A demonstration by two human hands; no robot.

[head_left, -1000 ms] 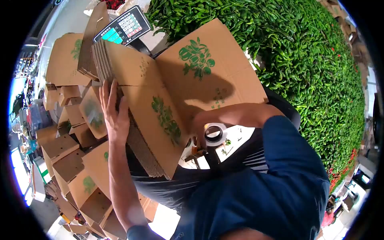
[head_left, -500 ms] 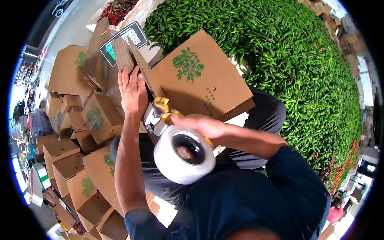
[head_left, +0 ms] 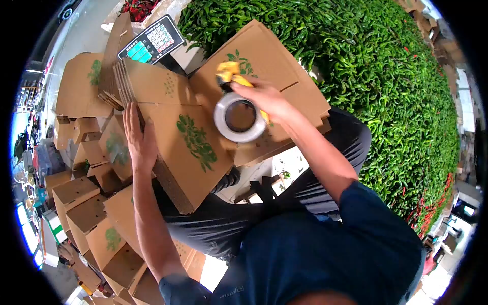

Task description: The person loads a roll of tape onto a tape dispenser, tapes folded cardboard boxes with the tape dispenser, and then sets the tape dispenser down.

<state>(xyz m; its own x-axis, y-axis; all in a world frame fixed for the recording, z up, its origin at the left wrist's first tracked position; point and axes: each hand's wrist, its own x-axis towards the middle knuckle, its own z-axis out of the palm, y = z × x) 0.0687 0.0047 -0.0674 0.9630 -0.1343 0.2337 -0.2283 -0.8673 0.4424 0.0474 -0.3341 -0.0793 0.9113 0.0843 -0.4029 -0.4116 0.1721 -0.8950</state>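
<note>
A: Straight to the head view, and which of the hands is occupied?

B: The right hand [head_left: 267,101], without doubt! A yellow tape dispenser [head_left: 229,68] is gripped in its curled fingers, and a pale tape roll [head_left: 221,122] is carried on it, brown board being glimpsed through the hole.

A: And where is it being held?

B: Right in front of the right stack of cardboard [head_left: 287,73], whose green print is partly covered. Whether the board is being touched cannot be told.

A: What about the left hand [head_left: 140,142]?

B: Nothing is clutched there: its fingers are stretched out and laid along the outer side of the left stack of cardboard [head_left: 170,124]. Several layers are shown at that edge, and a green vegetable design is printed on the face. The two stacks are angled to each other like an opened book, above dark trousers [head_left: 351,142].

A: And round about?

B: A weighing scale's keypad [head_left: 157,38] is seen just beyond, green peppers [head_left: 386,76] are heaped to the right, and opened boxes [head_left: 76,190] are crowded on the left!
</note>
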